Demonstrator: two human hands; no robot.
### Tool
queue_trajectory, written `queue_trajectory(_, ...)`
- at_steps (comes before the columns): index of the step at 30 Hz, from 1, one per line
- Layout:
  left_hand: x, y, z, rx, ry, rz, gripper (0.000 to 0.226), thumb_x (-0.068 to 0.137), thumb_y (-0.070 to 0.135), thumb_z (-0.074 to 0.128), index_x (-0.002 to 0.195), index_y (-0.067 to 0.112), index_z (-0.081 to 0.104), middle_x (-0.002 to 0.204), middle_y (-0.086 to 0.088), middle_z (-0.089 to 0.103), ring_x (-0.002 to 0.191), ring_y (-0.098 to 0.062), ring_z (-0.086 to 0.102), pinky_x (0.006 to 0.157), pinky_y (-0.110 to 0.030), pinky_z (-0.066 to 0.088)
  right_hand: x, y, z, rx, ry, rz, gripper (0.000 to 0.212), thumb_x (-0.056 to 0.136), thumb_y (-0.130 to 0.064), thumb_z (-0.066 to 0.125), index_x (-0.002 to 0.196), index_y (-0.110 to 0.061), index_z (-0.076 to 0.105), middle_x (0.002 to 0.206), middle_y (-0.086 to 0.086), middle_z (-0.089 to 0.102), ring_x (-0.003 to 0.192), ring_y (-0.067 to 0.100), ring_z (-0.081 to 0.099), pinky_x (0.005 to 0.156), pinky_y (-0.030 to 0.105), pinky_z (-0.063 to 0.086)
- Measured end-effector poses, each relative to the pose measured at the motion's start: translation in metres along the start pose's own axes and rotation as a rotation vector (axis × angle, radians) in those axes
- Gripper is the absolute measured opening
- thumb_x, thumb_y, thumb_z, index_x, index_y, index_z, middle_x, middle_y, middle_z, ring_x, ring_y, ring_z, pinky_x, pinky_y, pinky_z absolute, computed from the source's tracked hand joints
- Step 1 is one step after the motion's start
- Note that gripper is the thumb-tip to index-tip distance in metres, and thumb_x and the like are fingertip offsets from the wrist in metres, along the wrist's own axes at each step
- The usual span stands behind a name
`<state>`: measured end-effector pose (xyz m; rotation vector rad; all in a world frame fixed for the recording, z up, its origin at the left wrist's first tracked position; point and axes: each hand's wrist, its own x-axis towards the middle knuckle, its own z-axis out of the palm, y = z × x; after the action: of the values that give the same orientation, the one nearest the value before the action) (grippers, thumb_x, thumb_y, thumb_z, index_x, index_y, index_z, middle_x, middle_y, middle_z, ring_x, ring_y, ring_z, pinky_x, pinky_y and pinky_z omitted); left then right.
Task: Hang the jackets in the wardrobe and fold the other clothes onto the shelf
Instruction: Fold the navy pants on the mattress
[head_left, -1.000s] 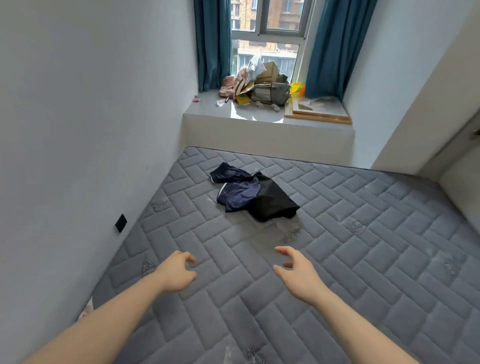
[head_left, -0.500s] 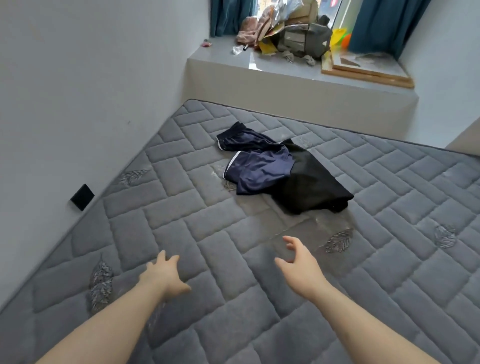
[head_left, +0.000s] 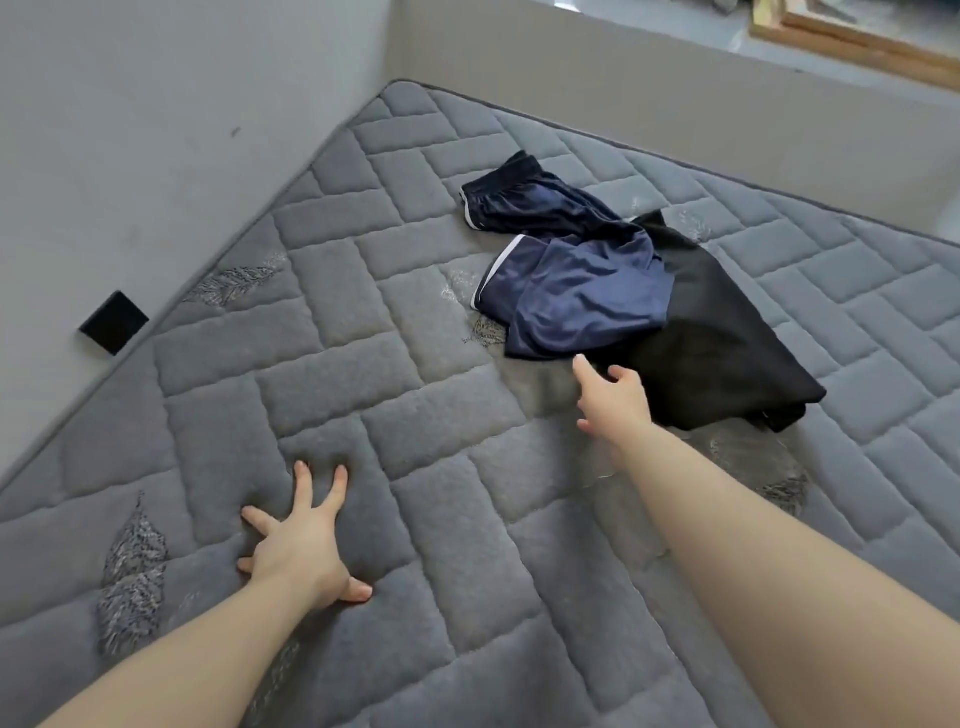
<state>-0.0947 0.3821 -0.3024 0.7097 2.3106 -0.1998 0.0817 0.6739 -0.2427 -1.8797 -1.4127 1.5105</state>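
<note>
The person leans over a grey quilted mattress (head_left: 405, 426) that sits tight against the wall on its left. The left hand (head_left: 298, 545) is planted flat on the mattress, fingers spread wide and straight, holding nothing. The right hand (head_left: 615, 400) reaches forward with loosely extended fingers, empty; its fingertips are just short of the near edge of the clothes, and I cannot tell whether they touch the fabric.

Two garments lie crumpled together in the middle of the mattress. The navy shorts (head_left: 566, 265), shiny with white trim along the hems, lie toward the wall side and partly overlap the black garment (head_left: 727, 343), which spreads out to the right and nearer the reaching hand.

A small black square plate (head_left: 114, 322) is on the wall just above the mattress edge. Beyond the far end of the mattress rises a pale ledge (head_left: 675, 88), with a wooden frame (head_left: 857, 41) lying on top at the upper right.
</note>
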Motion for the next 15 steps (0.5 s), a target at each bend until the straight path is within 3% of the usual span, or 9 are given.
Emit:
queue_trajectory(3, 0.000, 0.003, 0.000, 0.022, 0.022, -0.005, 0.151, 0.055, 0.064, 0.093, 0.151, 0.058, -0.024, 0.158, 0.016, -0.043, 0.149, -0.055, -0.005, 0.105, -0.070, 0.043, 0.020, -0.026, 0.009, 0.189, 0.034, 0.119, 0.072, 0.093, -0.053, 0.069, 0.147, -0.010, 0.049, 0.126, 0.005, 0.061, 0.113, 0.027, 0.066, 0.090, 0.043, 0.062)
queue_trajectory(6, -0.001, 0.005, -0.002, 0.014, 0.012, -0.020, 0.151, 0.056, 0.063, 0.093, 0.151, 0.057, -0.025, 0.157, 0.016, -0.044, 0.150, -0.054, -0.005, 0.104, -0.069, 0.043, 0.037, -0.043, 0.013, 0.355, 0.045, 0.260, 0.060, 0.097, -0.051, 0.067, 0.140, -0.012, 0.053, 0.126, 0.008, 0.068, 0.104, 0.024, 0.072, 0.087, 0.040, 0.062)
queue_trajectory(10, 0.005, 0.003, 0.002, 0.015, 0.013, -0.025, 0.154, 0.053, 0.064, 0.093, 0.149, 0.058, -0.027, 0.154, 0.017, -0.047, 0.149, -0.054, -0.007, 0.103, -0.070, 0.043, 0.049, -0.058, 0.011, 0.495, 0.101, 0.246, 0.036, 0.106, -0.028, 0.055, 0.140, -0.017, 0.053, 0.129, 0.005, 0.068, 0.095, 0.020, 0.075, 0.068, 0.032, 0.057)
queue_trajectory(12, 0.008, 0.002, 0.004, 0.023, 0.025, -0.024, 0.156, 0.050, 0.066, 0.094, 0.148, 0.059, -0.028, 0.154, 0.017, -0.047, 0.149, -0.055, -0.007, 0.102, -0.070, 0.044, 0.039, -0.059, 0.012, 0.406, 0.187, 0.147, 0.028, 0.104, -0.027, 0.057, 0.129, -0.015, 0.061, 0.112, 0.002, 0.073, 0.077, 0.015, 0.074, 0.062, 0.030, 0.057)
queue_trajectory(15, 0.008, 0.003, 0.003, 0.016, 0.022, -0.024, 0.157, 0.049, 0.067, 0.094, 0.148, 0.059, -0.028, 0.156, 0.017, -0.045, 0.149, -0.056, -0.007, 0.102, -0.071, 0.042, -0.005, -0.031, 0.018, 0.141, 0.155, -0.066, 0.026, 0.101, -0.031, 0.060, 0.099, -0.007, 0.068, 0.066, -0.001, 0.073, 0.074, 0.024, 0.075, 0.072, 0.041, 0.060)
